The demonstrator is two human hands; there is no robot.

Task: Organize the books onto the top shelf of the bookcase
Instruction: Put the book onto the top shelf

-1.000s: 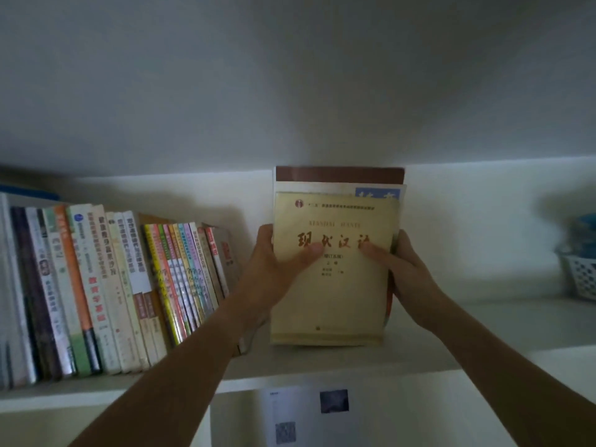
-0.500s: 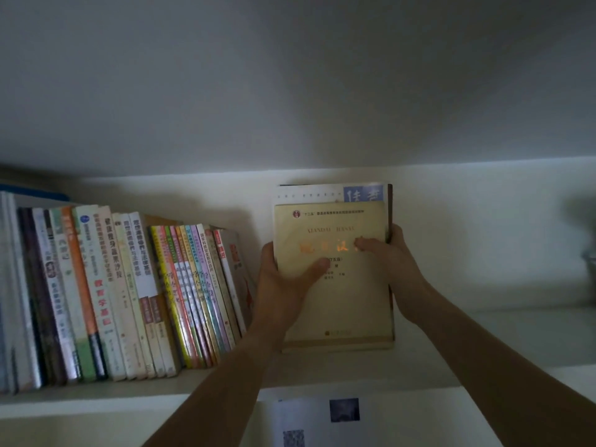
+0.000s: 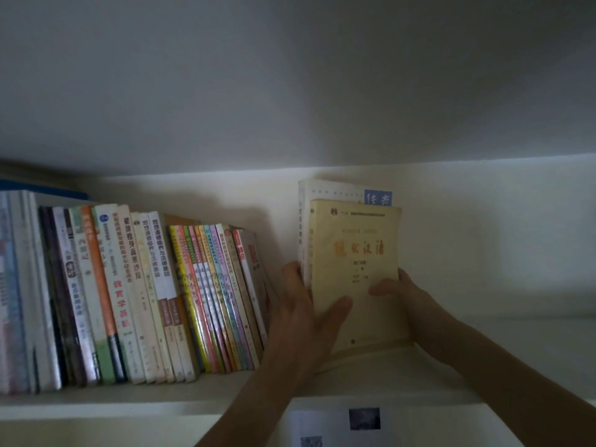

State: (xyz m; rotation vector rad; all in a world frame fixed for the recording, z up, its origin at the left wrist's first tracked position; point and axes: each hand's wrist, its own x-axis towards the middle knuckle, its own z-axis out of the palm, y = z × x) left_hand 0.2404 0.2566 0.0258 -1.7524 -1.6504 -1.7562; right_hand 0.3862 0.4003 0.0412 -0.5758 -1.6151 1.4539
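Reaching up from the bottom edge, 2 bare forearms lead to a small stack (image 3: 353,269) of books standing on the top shelf (image 3: 516,356). Sheet of paper (image 3: 335,427) with 2 dark printed squares hangs just below the shelf's front edge, between the arms.

Left hand (image 3: 301,321): thumb curled across the lower front of the yellow book (image 3: 354,285), fingers wrapped around the stack's left side. Right hand (image 3: 408,298): thumb pressed on the yellow cover, fingers gone behind the right edge. Both hands grip the stack between them.

Stack stands upright, front covers facing out, bottom edge resting on the shelf board. Yellow book in front, red characters on its cover. Taller white book (image 3: 338,191) directly behind it, a blue patch at its top right corner. Possibly a 3rd volume behind that; light too dim to confirm.

Left of the stack, past a gap, a row of books (image 3: 129,295) stands spine out on the same shelf. Its right end leans right, toward the left hand. Tallest pale volumes sit at the far left edge of the view.

Behind everything: pale back wall (image 3: 483,237) of the shelf, and above it the grey ceiling (image 3: 290,75).
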